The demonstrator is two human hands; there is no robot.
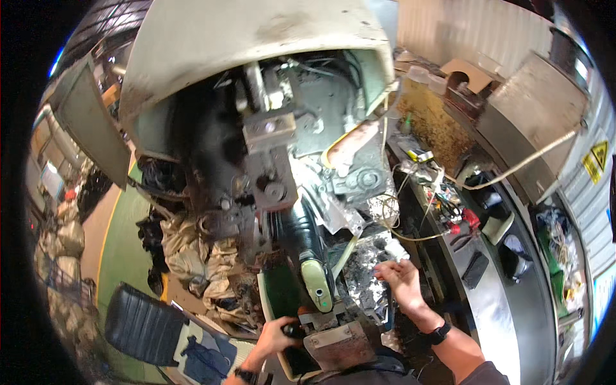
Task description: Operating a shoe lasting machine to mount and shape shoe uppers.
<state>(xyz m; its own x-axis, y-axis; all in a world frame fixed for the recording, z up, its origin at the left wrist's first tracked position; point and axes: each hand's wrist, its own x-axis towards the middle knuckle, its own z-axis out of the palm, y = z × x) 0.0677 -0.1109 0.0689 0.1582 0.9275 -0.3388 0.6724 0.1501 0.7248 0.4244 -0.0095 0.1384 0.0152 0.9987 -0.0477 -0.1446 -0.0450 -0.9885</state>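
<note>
In the middle of a large machine [276, 157] sits a glossy black shoe upper [299, 231] with a pale green sole-shaped piece [316, 285] facing up. Its near end lies just beyond a worn metal block [339, 346]. My left hand [276, 337] is closed round a dark rounded thing beside that block; most of it is hidden, so its kind does not show. To the right of the shoe upper, my right hand [399, 280] is raised with its fingers bent and drawn together over a smeared metal surface [366, 273]. Whether anything small is between those fingertips cannot be made out.
A pale hood [256, 25] arches over the machine. On the right bench [481, 301] are red-handled tools [465, 221], a black case [475, 269] and tangled cords. A hose [520, 168] crosses there. At left stand a black-backed chair [144, 324] and beige sacks [192, 250].
</note>
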